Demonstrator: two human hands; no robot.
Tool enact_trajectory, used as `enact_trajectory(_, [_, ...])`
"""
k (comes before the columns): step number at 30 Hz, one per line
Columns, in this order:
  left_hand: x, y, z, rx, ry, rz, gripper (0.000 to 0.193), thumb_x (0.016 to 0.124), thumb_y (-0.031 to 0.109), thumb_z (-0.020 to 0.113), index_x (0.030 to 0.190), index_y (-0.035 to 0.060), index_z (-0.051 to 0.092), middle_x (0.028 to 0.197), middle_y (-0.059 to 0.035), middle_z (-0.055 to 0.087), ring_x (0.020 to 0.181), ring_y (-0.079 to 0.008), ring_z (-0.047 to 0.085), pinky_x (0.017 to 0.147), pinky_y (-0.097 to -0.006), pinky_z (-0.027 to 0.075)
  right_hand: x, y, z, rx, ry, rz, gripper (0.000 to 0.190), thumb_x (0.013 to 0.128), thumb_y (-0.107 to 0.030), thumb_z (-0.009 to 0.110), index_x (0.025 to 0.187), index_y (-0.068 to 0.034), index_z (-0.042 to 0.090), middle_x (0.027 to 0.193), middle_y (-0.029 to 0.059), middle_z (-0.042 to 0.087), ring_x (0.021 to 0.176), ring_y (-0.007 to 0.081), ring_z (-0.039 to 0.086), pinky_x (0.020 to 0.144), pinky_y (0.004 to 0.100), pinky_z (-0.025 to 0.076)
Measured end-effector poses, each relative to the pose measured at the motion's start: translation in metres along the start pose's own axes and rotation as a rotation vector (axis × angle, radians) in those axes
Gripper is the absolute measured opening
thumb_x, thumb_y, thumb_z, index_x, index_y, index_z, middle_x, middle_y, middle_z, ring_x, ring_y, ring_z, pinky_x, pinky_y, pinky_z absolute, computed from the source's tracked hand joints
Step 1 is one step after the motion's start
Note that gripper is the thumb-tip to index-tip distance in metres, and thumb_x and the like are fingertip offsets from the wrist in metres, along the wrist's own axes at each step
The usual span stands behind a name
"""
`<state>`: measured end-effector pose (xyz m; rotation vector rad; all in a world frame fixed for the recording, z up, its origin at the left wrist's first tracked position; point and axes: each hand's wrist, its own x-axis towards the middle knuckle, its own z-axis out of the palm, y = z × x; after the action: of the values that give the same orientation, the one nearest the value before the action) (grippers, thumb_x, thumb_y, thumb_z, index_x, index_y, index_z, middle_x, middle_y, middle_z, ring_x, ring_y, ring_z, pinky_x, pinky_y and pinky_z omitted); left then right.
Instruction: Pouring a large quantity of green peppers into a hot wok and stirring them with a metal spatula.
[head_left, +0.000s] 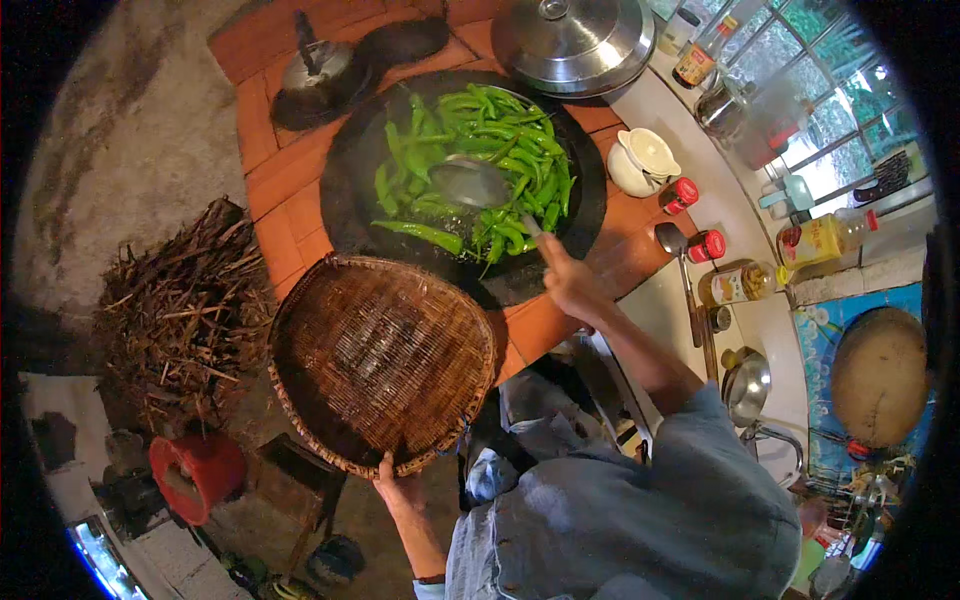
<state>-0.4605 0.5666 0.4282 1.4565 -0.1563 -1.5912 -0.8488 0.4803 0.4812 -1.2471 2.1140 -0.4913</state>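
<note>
My right hand (574, 281) grips the handle of a metal wok spatula (471, 182). Its broad blade is over the wok, against a heap of long green peppers (517, 142), with faint steam around it. The dark wok (352, 202) is set into an orange-tiled stove. Down in front of me, my left hand (401, 491) holds the near rim of a round, shallow woven bamboo basket (382, 360). No food shows in the basket, which lies alongside the wok's near edge. Its far rim overlaps the stove's edge.
A large metal lid (577, 45) rests beyond the wok. A white lidded pot (641, 161), a red-lidded jar (679, 196), a ladle (679, 259) and an oil bottle (739, 283) line the right side. Dry kindling (187, 322) and a red bucket (196, 476) are at left.
</note>
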Motion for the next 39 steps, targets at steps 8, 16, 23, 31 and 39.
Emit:
enact_trajectory(8, [0.013, -0.005, -0.017, 0.018, -0.094, 0.007, 0.055, 0.070, 0.023, 0.065, 0.118, 0.0078, 0.042, 0.108, -0.0078, 0.050, 0.091, -0.0238, 0.051, 0.067, -0.0402, 0.045, 0.075, 0.068, -0.043, -0.291, 0.687, -0.111, 0.056, 0.076, -0.008, 0.048, 0.127, 0.000, 0.025, 0.064, 0.0206, 0.057, 0.055, 0.0382, 0.055, 0.048, 0.0457, 0.044])
enact_trajectory(16, [0.015, -0.009, -0.018, 0.096, 0.064, 0.028, 0.050, 0.072, 0.022, 0.062, 0.117, 0.0074, 0.044, 0.105, -0.0098, 0.051, 0.094, -0.0258, 0.050, 0.070, -0.0452, 0.045, 0.173, 0.095, 0.012, 0.172, 0.563, 0.117, 0.069, 0.079, -0.013, 0.048, 0.135, -0.003, 0.008, 0.096, 0.0261, 0.054, 0.076, 0.0361, 0.057, 0.063, 0.0424, 0.044])
enact_trajectory(23, [0.015, -0.010, -0.026, 0.141, 0.056, -0.037, 0.053, 0.073, 0.035, 0.061, 0.113, 0.0024, 0.048, 0.104, -0.0100, 0.055, 0.087, -0.0275, 0.054, 0.072, -0.0414, 0.045, 0.186, 0.087, 0.005, 1.558, -0.306, 0.355, 0.013, 0.081, -0.005, 0.042, 0.088, -0.011, 0.034, 0.065, 0.0014, 0.037, 0.044, 0.0086, 0.037, 0.035, 0.0224, 0.029])
enact_trajectory(31, [0.001, 0.008, 0.004, 0.192, 0.090, -0.056, 0.047, 0.074, 0.025, 0.060, 0.111, -0.0009, 0.047, 0.101, -0.0115, 0.054, 0.088, -0.0259, 0.054, 0.072, -0.0426, 0.047, 0.113, 0.048, -0.045, 1.237, -0.343, 0.228, 0.019, 0.083, -0.007, 0.041, 0.097, -0.019, 0.037, 0.059, -0.0036, 0.033, 0.043, 0.0047, 0.033, 0.034, 0.0205, 0.026])
enact_trajectory(39, [0.007, -0.004, -0.004, 0.131, 0.030, 0.037, 0.050, 0.074, 0.030, 0.060, 0.113, 0.0022, 0.046, 0.104, -0.0106, 0.053, 0.089, -0.0260, 0.053, 0.072, -0.0420, 0.047, 0.054, 0.030, -0.031, 0.820, -0.119, 0.101, 0.049, 0.084, -0.010, 0.042, 0.129, -0.022, 0.024, 0.058, -0.0024, 0.035, 0.041, 0.0058, 0.034, 0.034, 0.0218, 0.030])
